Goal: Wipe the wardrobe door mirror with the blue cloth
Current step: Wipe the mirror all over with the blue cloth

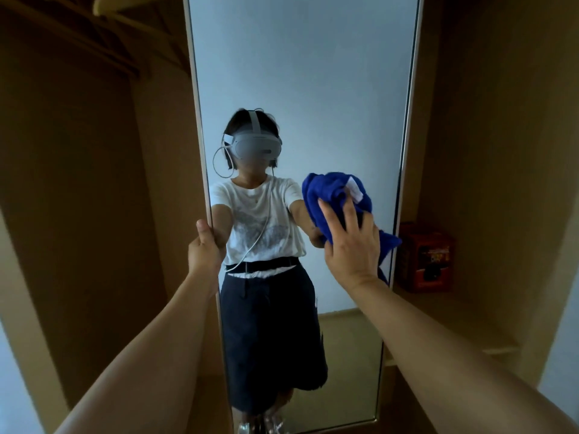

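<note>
My right hand [351,242] presses the blue cloth [336,198] flat against the mirror [297,73], fingers spread and fairly straight over the bunched fabric. I cannot see the palm side, so whether the thumb hooks any fold is beyond me. The cloth bulges out above my fingertips, with a pale tag showing near its top, and a loose corner hangs out past my wrist toward the mirror's right edge. Part of the cloth is covered by the hand itself.

My left hand [203,249] grips the mirror's left edge, thumb on the front side, the other fingers wrapped behind the door and hidden from me.

Between my hands, the glass reflects a person in a white shirt and dark skirt wearing a grey headset [257,147] with a cable trailing down; the feet are cut off by the bottom of the picture.

Beyond my right hand, past the mirror's frame, an orange box [427,256] sits on a wardrobe shelf [463,321]; its print is too dim to read. Above and outside my left hand, wooden hangers [109,4] are cropped by the top of the view, and the wardrobe interior there is dark and hard to make out.
</note>
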The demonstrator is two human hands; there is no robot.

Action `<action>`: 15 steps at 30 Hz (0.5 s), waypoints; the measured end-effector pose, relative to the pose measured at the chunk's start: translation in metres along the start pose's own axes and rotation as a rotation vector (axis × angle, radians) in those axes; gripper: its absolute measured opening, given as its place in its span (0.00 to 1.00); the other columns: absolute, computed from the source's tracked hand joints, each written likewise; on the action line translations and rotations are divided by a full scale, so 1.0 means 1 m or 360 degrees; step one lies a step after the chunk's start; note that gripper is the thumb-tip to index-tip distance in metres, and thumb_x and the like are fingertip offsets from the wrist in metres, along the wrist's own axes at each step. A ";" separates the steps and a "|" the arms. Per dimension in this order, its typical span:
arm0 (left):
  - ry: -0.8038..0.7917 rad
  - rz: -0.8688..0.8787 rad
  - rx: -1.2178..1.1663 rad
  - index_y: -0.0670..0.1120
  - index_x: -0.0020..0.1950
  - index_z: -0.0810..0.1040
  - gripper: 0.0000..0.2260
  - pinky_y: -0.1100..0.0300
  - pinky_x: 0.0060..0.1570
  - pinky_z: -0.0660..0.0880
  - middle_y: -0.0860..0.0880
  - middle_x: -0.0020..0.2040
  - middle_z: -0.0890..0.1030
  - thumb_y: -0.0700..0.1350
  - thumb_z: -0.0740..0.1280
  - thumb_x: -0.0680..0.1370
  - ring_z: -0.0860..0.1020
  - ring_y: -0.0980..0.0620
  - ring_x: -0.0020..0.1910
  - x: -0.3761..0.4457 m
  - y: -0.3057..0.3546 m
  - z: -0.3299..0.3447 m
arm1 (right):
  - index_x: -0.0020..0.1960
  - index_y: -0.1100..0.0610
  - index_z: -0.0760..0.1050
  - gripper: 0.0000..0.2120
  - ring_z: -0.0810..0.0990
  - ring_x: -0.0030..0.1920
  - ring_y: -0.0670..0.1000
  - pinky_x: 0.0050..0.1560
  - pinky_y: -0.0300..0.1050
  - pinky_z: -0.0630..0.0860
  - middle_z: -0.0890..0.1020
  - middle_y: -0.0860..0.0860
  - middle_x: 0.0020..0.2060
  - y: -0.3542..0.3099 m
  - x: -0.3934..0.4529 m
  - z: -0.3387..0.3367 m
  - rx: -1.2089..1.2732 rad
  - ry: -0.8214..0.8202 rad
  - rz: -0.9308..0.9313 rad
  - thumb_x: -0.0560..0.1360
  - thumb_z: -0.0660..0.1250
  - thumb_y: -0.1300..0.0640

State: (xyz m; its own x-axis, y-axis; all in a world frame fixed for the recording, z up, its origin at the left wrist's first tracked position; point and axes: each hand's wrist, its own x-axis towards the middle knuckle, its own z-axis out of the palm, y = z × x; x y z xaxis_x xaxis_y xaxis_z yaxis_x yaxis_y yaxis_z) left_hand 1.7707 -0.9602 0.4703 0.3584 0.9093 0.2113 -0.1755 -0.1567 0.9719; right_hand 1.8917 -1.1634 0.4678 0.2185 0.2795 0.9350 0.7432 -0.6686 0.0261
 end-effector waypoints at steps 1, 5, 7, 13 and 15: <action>-0.0030 -0.0018 0.0014 0.51 0.37 0.72 0.22 0.55 0.41 0.71 0.48 0.36 0.76 0.61 0.49 0.80 0.75 0.51 0.37 0.000 -0.003 -0.001 | 0.69 0.54 0.72 0.34 0.77 0.48 0.67 0.45 0.59 0.77 0.73 0.62 0.66 -0.009 0.005 0.000 0.0003 0.0019 -0.0038 0.64 0.74 0.63; -0.0079 -0.0046 0.0046 0.49 0.41 0.72 0.21 0.55 0.47 0.69 0.49 0.40 0.77 0.62 0.49 0.80 0.76 0.50 0.43 0.002 -0.015 -0.005 | 0.69 0.52 0.72 0.32 0.77 0.49 0.65 0.48 0.59 0.77 0.72 0.60 0.68 -0.040 0.006 0.008 -0.0010 0.0041 -0.0162 0.66 0.71 0.65; -0.0093 -0.0041 0.0045 0.50 0.41 0.73 0.20 0.55 0.47 0.69 0.50 0.39 0.77 0.62 0.50 0.80 0.76 0.51 0.42 0.003 -0.015 -0.007 | 0.69 0.51 0.73 0.31 0.77 0.48 0.65 0.48 0.58 0.77 0.73 0.58 0.68 -0.050 -0.001 0.013 -0.0046 0.0055 -0.0309 0.67 0.70 0.64; -0.0174 -0.0039 0.0098 0.42 0.58 0.77 0.27 0.56 0.46 0.70 0.47 0.42 0.78 0.61 0.50 0.80 0.76 0.49 0.43 0.007 -0.017 -0.010 | 0.68 0.47 0.70 0.30 0.76 0.52 0.63 0.52 0.57 0.75 0.71 0.52 0.70 -0.063 -0.044 0.036 -0.0026 0.0019 -0.0723 0.69 0.68 0.65; -0.0192 -0.0061 0.0081 0.41 0.59 0.77 0.28 0.55 0.44 0.71 0.45 0.43 0.79 0.62 0.50 0.80 0.77 0.49 0.41 0.008 -0.018 -0.010 | 0.69 0.46 0.66 0.31 0.73 0.55 0.63 0.55 0.57 0.74 0.66 0.51 0.71 -0.068 -0.058 0.043 0.0001 -0.0038 -0.0732 0.69 0.69 0.63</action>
State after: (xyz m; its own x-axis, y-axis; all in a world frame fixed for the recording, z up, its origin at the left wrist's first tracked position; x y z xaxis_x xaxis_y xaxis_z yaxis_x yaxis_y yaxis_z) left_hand 1.7674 -0.9465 0.4532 0.4720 0.8626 0.1818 -0.1141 -0.1447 0.9829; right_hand 1.8558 -1.1049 0.3970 -0.1196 0.5626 0.8180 0.7668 -0.4711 0.4361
